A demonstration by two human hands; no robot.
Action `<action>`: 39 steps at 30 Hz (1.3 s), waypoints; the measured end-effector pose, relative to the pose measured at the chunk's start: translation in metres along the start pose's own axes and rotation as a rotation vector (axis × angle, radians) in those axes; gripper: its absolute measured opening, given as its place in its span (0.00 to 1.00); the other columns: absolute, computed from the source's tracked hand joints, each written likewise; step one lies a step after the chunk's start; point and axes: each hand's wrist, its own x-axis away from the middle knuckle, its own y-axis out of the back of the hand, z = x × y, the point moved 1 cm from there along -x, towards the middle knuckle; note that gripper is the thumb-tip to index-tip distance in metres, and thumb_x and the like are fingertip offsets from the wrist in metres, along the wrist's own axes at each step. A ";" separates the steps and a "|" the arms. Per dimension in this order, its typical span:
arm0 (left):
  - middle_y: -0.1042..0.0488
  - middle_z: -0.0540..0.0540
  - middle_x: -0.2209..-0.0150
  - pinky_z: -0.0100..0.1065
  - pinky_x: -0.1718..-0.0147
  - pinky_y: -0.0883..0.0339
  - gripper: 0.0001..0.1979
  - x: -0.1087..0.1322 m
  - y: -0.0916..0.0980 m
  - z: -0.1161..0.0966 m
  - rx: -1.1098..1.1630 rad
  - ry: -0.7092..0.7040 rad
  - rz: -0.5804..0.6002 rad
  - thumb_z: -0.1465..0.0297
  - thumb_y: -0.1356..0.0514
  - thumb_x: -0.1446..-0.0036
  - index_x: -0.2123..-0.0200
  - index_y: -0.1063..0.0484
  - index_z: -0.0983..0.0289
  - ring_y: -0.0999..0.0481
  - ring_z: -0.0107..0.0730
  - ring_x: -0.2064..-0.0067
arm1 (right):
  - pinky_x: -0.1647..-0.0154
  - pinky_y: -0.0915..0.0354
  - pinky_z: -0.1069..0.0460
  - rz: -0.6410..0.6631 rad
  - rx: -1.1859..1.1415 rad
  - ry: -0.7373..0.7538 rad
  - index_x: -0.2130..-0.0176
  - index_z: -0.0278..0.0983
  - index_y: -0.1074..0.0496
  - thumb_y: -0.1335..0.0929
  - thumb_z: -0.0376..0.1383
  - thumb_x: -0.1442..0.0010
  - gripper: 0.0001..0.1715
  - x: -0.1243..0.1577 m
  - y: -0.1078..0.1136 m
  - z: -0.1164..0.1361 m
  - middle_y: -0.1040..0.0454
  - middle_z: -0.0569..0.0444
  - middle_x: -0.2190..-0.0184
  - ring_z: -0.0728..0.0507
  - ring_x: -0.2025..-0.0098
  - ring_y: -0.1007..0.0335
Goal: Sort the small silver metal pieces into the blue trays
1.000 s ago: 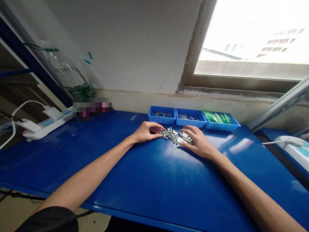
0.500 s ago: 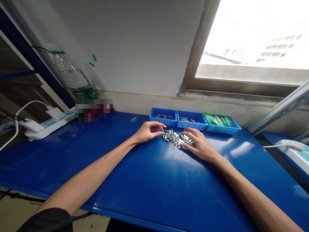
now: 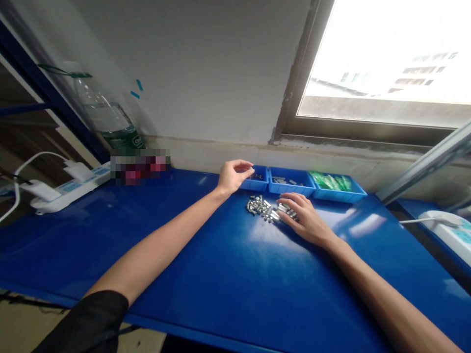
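Observation:
My left hand (image 3: 233, 175) is over the left blue bin (image 3: 255, 185), which holds small screws. Its thumb and fingertips are pinched together; whatever may be between them is too small to make out. My right hand (image 3: 304, 219) rests with spread fingers on the right part of a pile of metal pieces on the blue table. Small screws (image 3: 257, 206) form the left side of this pile, and longer metal cylinders (image 3: 286, 211) lie partly hidden beneath my right fingers.
The middle blue bin (image 3: 292, 188) contains a few metal cylinders, and the right blue bin (image 3: 340, 195) holds green packets. A large bottle (image 3: 106, 117), a blurred-out object and a power strip (image 3: 73, 189) stand at the left. Another power strip (image 3: 451, 230) is at the right.
My left hand has moved up and away from the screw pile to the left bin. My right hand has barely moved, staying at the cylinders.

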 end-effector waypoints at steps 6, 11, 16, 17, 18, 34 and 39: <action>0.15 0.59 0.60 0.35 0.53 0.23 0.07 0.004 0.001 -0.016 -0.115 -0.099 0.129 0.70 0.32 0.43 0.62 0.17 0.67 0.16 0.37 0.58 | 0.40 0.33 0.38 -0.174 0.026 -0.085 0.47 0.39 0.23 0.35 0.47 0.28 0.20 0.000 0.000 -0.003 0.22 0.42 0.46 0.33 0.43 0.29; 0.15 0.57 0.61 0.30 0.58 0.24 0.12 0.015 0.010 -0.042 -0.267 -0.142 0.752 0.70 0.31 0.43 0.56 0.16 0.65 0.16 0.34 0.60 | 0.48 0.30 0.40 -0.259 0.038 -0.292 0.56 0.37 0.20 0.35 0.45 0.30 0.18 0.001 0.000 -0.011 0.18 0.44 0.56 0.34 0.52 0.25; 0.16 0.59 0.58 0.28 0.60 0.28 0.12 0.019 0.012 -0.046 -0.466 -0.209 0.915 0.72 0.32 0.42 0.54 0.16 0.66 0.18 0.33 0.59 | 0.53 0.29 0.43 -0.211 -0.053 -0.345 0.60 0.38 0.18 0.32 0.45 0.35 0.16 0.000 -0.001 -0.016 0.17 0.46 0.60 0.37 0.57 0.23; 0.16 0.59 0.58 0.28 0.60 0.28 0.13 0.019 0.011 -0.045 -0.475 -0.204 0.927 0.72 0.32 0.42 0.53 0.17 0.66 0.18 0.33 0.59 | 0.55 0.29 0.44 -0.213 -0.091 -0.371 0.60 0.38 0.17 0.31 0.45 0.36 0.16 0.000 -0.001 -0.017 0.17 0.47 0.61 0.38 0.60 0.23; 0.16 0.59 0.58 0.28 0.61 0.29 0.13 0.020 0.010 -0.045 -0.477 -0.198 0.938 0.72 0.32 0.41 0.53 0.17 0.66 0.18 0.33 0.59 | 0.57 0.28 0.45 -0.218 -0.134 -0.409 0.60 0.38 0.17 0.30 0.45 0.37 0.16 0.000 0.000 -0.018 0.16 0.48 0.62 0.39 0.62 0.23; 0.16 0.60 0.58 0.29 0.61 0.29 0.13 0.019 0.002 -0.045 -0.470 -0.208 0.933 0.69 0.34 0.38 0.52 0.18 0.68 0.18 0.34 0.59 | 0.59 0.24 0.47 -0.200 -0.279 -0.629 0.63 0.38 0.16 0.25 0.47 0.47 0.17 -0.001 0.018 -0.026 0.15 0.49 0.67 0.38 0.64 0.17; 0.16 0.60 0.59 0.29 0.61 0.29 0.13 0.019 0.003 -0.046 -0.476 -0.210 0.925 0.69 0.34 0.38 0.52 0.18 0.68 0.18 0.34 0.59 | 0.62 0.26 0.48 -0.148 -0.231 -0.588 0.65 0.38 0.17 0.27 0.46 0.44 0.15 0.001 0.023 -0.031 0.16 0.49 0.69 0.39 0.66 0.18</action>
